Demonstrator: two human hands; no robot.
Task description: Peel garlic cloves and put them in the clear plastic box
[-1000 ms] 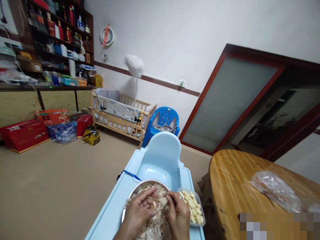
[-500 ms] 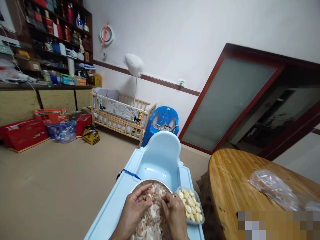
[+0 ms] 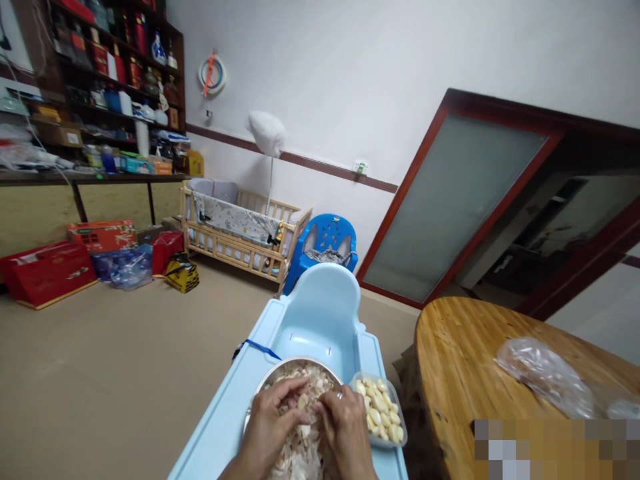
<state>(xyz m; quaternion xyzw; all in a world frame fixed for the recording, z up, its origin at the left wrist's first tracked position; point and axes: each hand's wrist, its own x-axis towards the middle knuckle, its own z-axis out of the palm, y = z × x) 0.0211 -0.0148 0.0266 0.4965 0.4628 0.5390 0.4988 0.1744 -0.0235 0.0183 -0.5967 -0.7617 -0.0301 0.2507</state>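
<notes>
My left hand holds a garlic clove between thumb and fingers. The fingers of my right hand are pinched together close beside the clove; what they grip, if anything, is too small to make out. Both hands are over a round metal bowl full of loose, papery garlic skins. Right of the bowl, touching distance from my right hand, a clear plastic container holds many peeled garlic cloves.
Bowl and container rest on a light blue plastic child's seat. To the right is a wooden table with a plastic bag. A blue chair and wooden crib stand beyond; bags lie on the floor at left.
Both hands have drawn slightly closer together, and my right fingertips are now nearer the clove in my left hand. The left hand has moved a little lower over the bowl.
</notes>
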